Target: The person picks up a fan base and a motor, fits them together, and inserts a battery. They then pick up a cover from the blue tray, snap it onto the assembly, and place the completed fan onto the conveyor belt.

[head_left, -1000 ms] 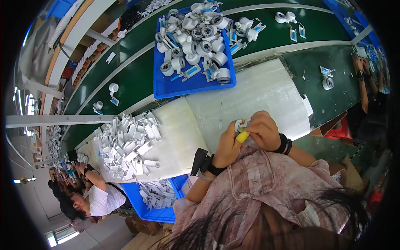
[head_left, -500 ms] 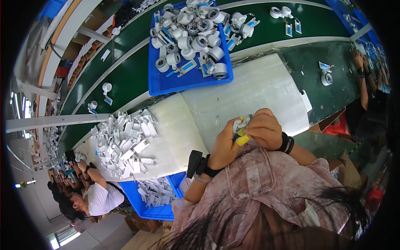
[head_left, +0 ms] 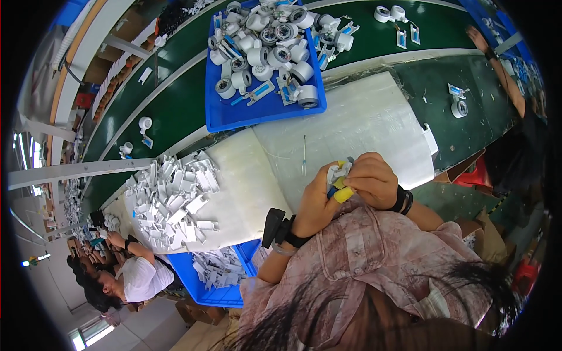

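Close to my body, at the near edge of the work surface, my left hand (head_left: pixel 317 202) is closed around a small white plastic part (head_left: pixel 337 172). My right hand (head_left: pixel 373 180) meets it from the other side, its fingers pinching the same part. Yellow coverings (head_left: pixel 344 195) show at the fingertips, and a bit of blue peeks out between them. Most of the part is hidden by my fingers. Beyond my hands, a thin screwdriver-like tool (head_left: pixel 304 155) lies on the pale sheet (head_left: pixel 357 126).
A blue tray (head_left: pixel 263 119) heaped with white round-headed units stands ahead. To the left lies a pile of white plastic pieces (head_left: pixel 172 202), above a blue bin (head_left: pixel 219 297). A green conveyor belt (head_left: pixel 363 38) runs behind. One unit (head_left: pixel 459 108) rests at right; co-workers sit on both sides.
My hands stay together on the white part, with only slight finger movement. At the right, a co-worker's arm has stretched out toward the belt.
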A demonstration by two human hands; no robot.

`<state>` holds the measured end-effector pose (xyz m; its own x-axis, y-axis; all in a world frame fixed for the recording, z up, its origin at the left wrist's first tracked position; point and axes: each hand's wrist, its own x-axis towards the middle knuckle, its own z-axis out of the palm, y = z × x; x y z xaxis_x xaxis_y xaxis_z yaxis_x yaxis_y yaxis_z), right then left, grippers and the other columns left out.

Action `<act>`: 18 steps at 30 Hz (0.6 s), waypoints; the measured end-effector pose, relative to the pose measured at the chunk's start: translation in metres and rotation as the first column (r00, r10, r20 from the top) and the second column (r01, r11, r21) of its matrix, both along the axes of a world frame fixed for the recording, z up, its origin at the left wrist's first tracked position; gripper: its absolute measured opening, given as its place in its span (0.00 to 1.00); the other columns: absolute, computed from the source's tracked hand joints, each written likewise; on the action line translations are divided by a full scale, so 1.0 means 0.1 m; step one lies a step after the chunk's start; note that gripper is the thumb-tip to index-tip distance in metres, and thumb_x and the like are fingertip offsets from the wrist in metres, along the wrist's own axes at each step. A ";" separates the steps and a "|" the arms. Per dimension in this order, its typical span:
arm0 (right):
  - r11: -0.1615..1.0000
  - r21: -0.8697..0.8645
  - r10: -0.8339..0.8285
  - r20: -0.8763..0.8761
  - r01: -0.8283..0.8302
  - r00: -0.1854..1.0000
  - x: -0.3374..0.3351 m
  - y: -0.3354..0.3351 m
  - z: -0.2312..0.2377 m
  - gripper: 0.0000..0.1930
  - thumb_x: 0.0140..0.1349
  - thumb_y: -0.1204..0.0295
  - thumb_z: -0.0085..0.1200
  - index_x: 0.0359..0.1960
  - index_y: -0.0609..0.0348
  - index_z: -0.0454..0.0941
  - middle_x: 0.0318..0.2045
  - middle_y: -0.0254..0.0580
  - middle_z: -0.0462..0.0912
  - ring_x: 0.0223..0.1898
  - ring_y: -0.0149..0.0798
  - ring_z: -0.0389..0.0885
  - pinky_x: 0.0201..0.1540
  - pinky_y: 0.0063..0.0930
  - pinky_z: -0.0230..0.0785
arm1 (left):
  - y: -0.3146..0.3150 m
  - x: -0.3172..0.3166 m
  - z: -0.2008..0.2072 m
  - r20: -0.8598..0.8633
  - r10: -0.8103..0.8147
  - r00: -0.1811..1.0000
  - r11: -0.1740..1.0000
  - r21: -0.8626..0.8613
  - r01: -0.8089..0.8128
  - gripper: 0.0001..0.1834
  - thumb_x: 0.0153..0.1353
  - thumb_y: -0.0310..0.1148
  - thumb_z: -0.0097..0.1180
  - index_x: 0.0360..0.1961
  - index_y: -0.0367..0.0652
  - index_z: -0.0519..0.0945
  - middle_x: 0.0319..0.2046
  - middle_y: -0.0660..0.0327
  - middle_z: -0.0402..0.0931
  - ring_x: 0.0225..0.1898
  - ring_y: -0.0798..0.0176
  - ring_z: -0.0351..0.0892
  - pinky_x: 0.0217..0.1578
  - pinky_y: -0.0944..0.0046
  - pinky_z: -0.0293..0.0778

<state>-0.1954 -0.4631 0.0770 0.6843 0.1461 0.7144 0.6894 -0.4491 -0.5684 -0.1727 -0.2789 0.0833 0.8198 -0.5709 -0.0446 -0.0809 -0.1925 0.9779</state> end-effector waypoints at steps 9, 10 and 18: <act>1.000 0.015 0.002 0.014 -0.002 1.000 -0.03 0.00 0.00 0.10 0.45 0.78 0.65 0.32 0.60 0.82 0.31 0.39 0.81 0.31 0.41 0.80 0.41 0.35 0.71 | -0.01 0.00 -0.01 0.022 0.003 1.000 0.999 -0.032 -0.002 0.28 0.60 0.33 0.60 0.59 0.37 0.66 0.44 0.45 0.77 0.45 0.47 0.80 0.45 0.60 0.74; 1.000 0.011 0.002 0.014 -0.003 1.000 -0.03 0.00 0.00 0.10 0.45 0.78 0.65 0.32 0.60 0.82 0.31 0.39 0.81 0.32 0.41 0.80 0.41 0.35 0.71 | -0.01 0.00 -0.01 0.028 -0.002 1.000 1.000 -0.020 0.003 0.28 0.60 0.33 0.60 0.59 0.37 0.66 0.44 0.45 0.77 0.45 0.47 0.80 0.45 0.60 0.74; 0.999 -0.049 -0.017 0.037 0.018 0.999 -0.04 0.01 -0.01 0.11 0.45 0.79 0.64 0.33 0.60 0.81 0.31 0.39 0.80 0.31 0.41 0.79 0.41 0.35 0.71 | 0.00 -0.02 -0.01 0.068 0.012 0.998 1.000 -0.011 -0.011 0.27 0.60 0.33 0.60 0.58 0.37 0.66 0.42 0.45 0.78 0.44 0.47 0.80 0.43 0.60 0.74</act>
<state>-0.1990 -0.4622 0.0761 0.6604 0.1697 0.7315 0.7012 -0.4880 -0.5198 -0.1749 -0.2789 0.0828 0.8271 -0.5618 0.0176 -0.1451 -0.1831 0.9723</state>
